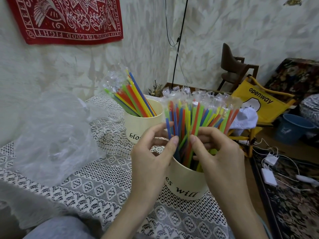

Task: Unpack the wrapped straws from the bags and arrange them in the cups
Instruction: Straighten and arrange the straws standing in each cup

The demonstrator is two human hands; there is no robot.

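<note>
A cream near cup [185, 187] with black lettering stands on the lace tablecloth [96, 187]. A fanned bunch of wrapped colourful straws [198, 114] stands in it. My left hand [153, 152] grips the left side of the bunch just above the rim, thumb in front. My right hand [217, 152] grips the right side the same way. Behind and to the left, a second cream cup [138, 125] holds another bunch of wrapped straws [131, 97] leaning left.
A crumpled clear plastic bag [55, 135] lies on the table's left. To the right, off the table, are a yellow folding chair [262, 104], a blue bucket [291, 128], white chargers with cables [269, 175] on a patterned rug, and a brown chair [233, 66].
</note>
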